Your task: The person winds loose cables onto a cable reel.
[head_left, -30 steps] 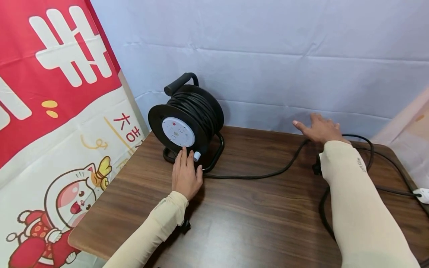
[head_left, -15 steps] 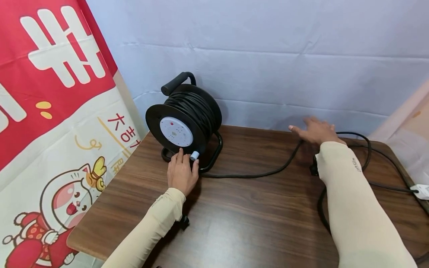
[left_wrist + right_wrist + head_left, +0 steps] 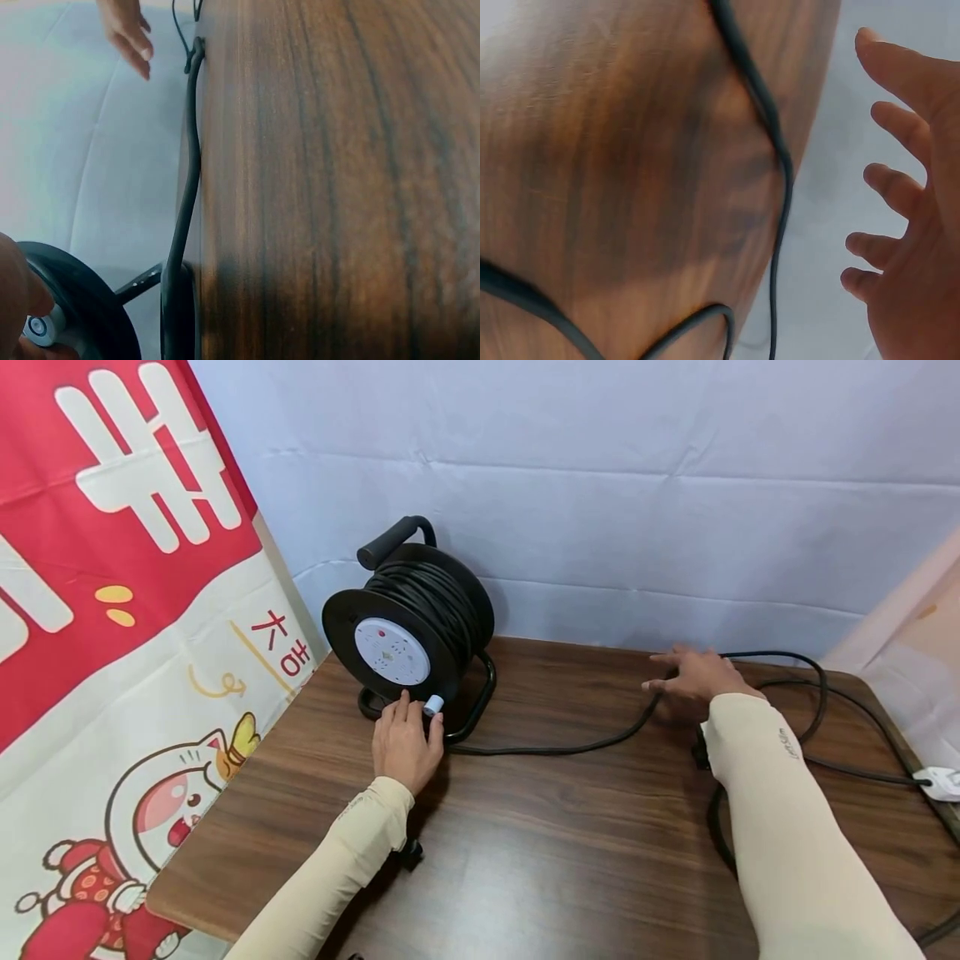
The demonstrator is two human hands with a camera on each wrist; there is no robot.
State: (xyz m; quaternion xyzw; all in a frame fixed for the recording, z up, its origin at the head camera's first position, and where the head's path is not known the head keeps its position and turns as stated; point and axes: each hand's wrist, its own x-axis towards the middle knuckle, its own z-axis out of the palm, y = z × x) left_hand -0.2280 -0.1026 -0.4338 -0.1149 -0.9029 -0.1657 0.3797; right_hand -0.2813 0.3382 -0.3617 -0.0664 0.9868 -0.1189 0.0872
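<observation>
A black cable reel (image 3: 435,602) with a round white socket panel (image 3: 392,651) stands at the table's back left. My left hand (image 3: 407,747) is at its lower front; the white winding knob (image 3: 432,705) sits between thumb and fingers, seemingly pinched. The left wrist view shows that knob (image 3: 41,327) close against the fingers. From the reel a black cable (image 3: 555,750) runs right across the table. Over its far stretch my right hand (image 3: 697,677) hovers with fingers spread. In the right wrist view this hand (image 3: 930,202) appears apart from the cable (image 3: 761,101), holding nothing.
The brown wooden table (image 3: 570,835) backs onto a pale cloth wall (image 3: 570,527). Loops of cable (image 3: 821,693) lie at the right, leading to a white connector (image 3: 939,783) near the right edge. A red and white printed banner (image 3: 150,668) hangs on the left.
My right hand has lowered and shifted slightly left over the cable. The left fingers have drawn in a little around the knob. The reel stays where it was.
</observation>
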